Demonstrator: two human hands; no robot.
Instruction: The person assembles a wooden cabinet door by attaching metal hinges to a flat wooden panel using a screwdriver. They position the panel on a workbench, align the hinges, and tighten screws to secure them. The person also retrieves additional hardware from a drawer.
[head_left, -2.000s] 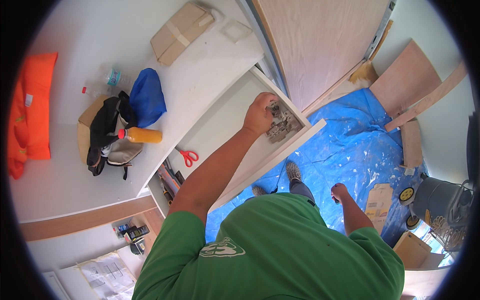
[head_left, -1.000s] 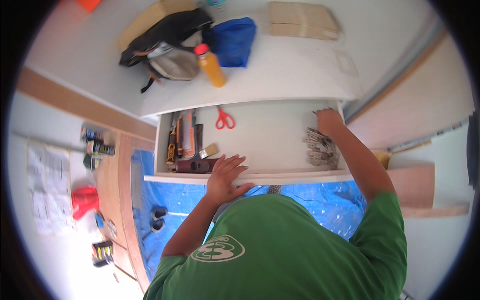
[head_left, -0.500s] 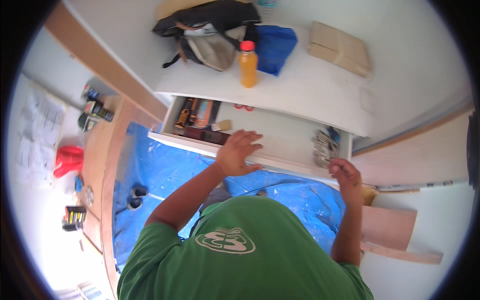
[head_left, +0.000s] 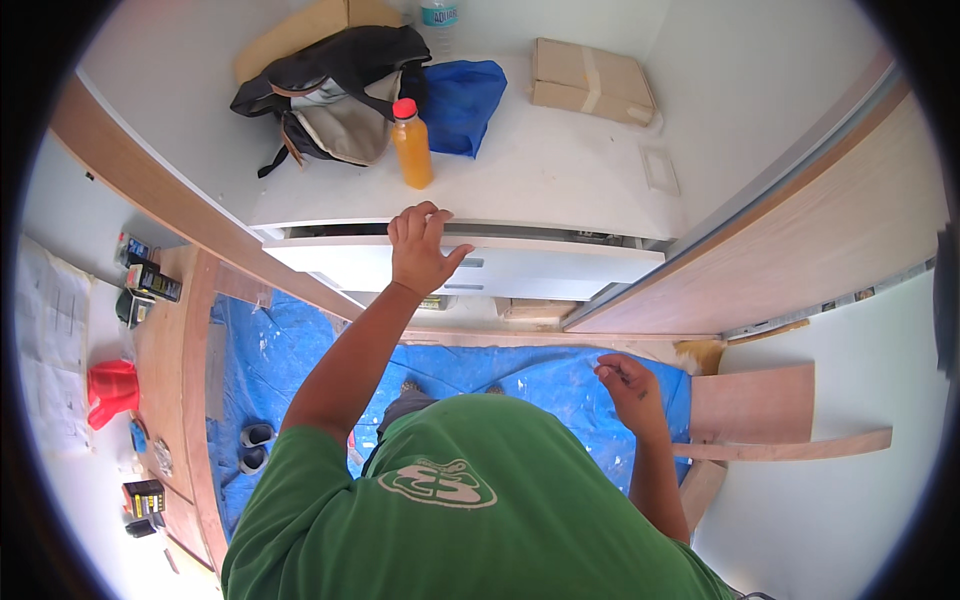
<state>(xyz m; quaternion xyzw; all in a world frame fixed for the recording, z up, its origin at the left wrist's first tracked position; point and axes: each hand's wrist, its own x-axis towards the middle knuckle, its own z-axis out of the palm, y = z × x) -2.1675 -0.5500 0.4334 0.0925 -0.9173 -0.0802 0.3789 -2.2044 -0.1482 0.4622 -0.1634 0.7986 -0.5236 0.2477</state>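
A white drawer (head_left: 520, 261) stands nearly closed, with only a dark slit left along its top edge. My left hand (head_left: 422, 250) rests on the drawer front, fingertips over its upper edge and thumb out to the side; it grips nothing. Through the slit at the right end, a bit of the metal pieces (head_left: 598, 238) shows; the other contents are hidden. My right hand (head_left: 632, 392) is held apart from the drawer, above the blue sheet (head_left: 540, 375). Its thumb and finger pinch something small and pale, too small to name.
On the white top stand an orange drink bottle (head_left: 412, 150) with a red cap, a dark bag (head_left: 335, 75), a blue bag (head_left: 465, 105), a clear bottle (head_left: 440, 20) and a cardboard box (head_left: 592, 82). Wooden panels (head_left: 752, 404) lean at right. Shoes (head_left: 255, 447) lie on the floor sheet.
The drawer has slid in from wide open to nearly closed, with my left hand now on its front. My right hand has come away from the metal pieces. The view has shifted.
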